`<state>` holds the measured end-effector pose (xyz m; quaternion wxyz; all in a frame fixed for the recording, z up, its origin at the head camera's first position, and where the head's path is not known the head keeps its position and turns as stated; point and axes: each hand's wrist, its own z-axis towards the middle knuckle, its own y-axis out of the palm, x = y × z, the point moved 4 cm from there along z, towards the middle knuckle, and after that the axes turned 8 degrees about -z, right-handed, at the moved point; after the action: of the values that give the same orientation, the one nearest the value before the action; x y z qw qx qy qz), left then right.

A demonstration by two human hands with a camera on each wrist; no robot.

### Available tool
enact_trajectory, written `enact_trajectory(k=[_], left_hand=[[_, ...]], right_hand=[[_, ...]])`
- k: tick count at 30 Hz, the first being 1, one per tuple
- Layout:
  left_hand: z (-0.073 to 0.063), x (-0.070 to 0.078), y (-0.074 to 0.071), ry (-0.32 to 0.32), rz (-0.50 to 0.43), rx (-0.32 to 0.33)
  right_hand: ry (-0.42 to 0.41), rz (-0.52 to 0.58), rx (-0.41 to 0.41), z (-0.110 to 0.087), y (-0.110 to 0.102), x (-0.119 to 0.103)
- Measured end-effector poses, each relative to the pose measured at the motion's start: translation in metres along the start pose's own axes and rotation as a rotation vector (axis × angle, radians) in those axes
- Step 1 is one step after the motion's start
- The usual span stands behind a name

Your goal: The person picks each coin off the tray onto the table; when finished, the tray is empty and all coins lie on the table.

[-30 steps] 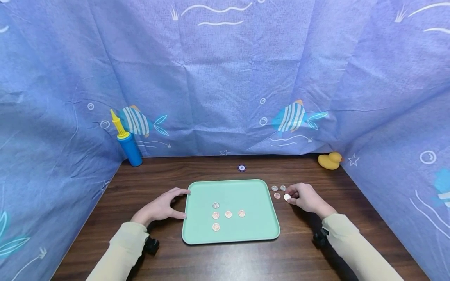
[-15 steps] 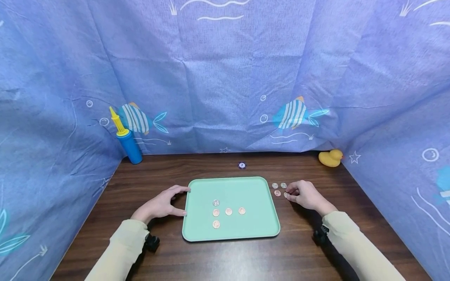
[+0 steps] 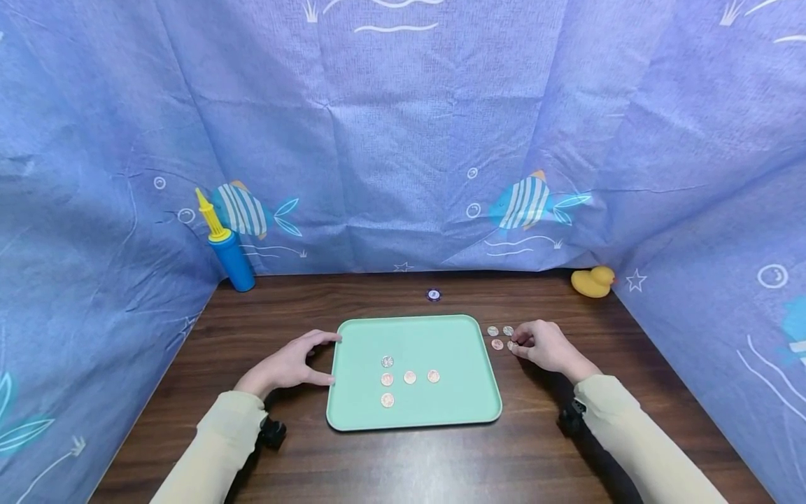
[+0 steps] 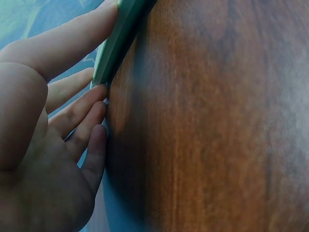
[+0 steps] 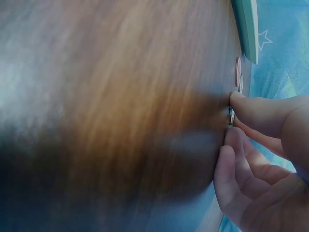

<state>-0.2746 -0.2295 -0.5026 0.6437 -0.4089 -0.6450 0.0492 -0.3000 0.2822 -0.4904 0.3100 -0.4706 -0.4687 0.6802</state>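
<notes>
Four coins sit on the dark wooden table just beyond the right edge of the green tray, in two rows of two. The front right one, a pale coin, lies between the thumb and fingertips of the right hand, which pinch it low at the tabletop and cover part of it. Just left of it, not touching, is a reddish coin. Five more coins lie on the tray: three in a column, two running right from the middle one. The left hand is spread, thumb and fingers at the tray's left rim. A second ago the pinched coin shows bright white and less covered; now it is duller and slightly closer to the reddish one. The tray and its coins keep their arrangement.
</notes>
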Motion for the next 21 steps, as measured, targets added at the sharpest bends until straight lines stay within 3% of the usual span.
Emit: enact_trajectory(k=[10, 21], left_hand=[[-0.0005, 0.0002, -0.0002, 0.028, -0.002, 0.004], [-0.0015, 0.0005, -0.0004, 0.031, -0.014, 0.004]], right_hand=[[-0.029, -0.01, 0.037, 0.0002, -0.0012, -0.0016], [0.003, 0.013, 0.018, 0.0029, -0.006, -0.0022]])
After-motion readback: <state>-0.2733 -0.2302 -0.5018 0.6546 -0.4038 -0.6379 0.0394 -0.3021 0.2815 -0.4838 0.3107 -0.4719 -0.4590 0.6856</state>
